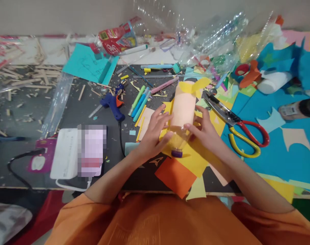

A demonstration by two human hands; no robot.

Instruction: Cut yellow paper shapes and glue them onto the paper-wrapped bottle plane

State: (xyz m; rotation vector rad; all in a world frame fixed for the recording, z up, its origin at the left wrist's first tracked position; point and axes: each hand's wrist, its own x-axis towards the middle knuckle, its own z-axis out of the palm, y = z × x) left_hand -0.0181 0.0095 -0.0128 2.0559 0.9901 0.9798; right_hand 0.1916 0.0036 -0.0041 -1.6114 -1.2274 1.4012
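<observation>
A clear plastic bottle [182, 137] lies between my hands with its purple cap [176, 153] towards me. Peach paper [183, 107] wraps its body, and yellow paper pieces [194, 85] stick out at the far end. My right hand [204, 127] grips the bottle's right side, thumb on top near the paper's lower edge. On the other side, my left hand [155, 134] has its fingers spread, their tips and thumb at the bottle's left edge; whether they press on it I cannot tell. Yellow paper [196, 163] lies underneath, with an orange paper square [175, 177] nearer me.
Large red-and-yellow-handled scissors [236, 122] lie to the right on blue paper [280, 163]. Left are a blue glue gun [112, 105], markers [139, 103], a phone [93, 149] and a white power bank [64, 153]. Plastic bottles [216, 34] and paper scraps crowd the back.
</observation>
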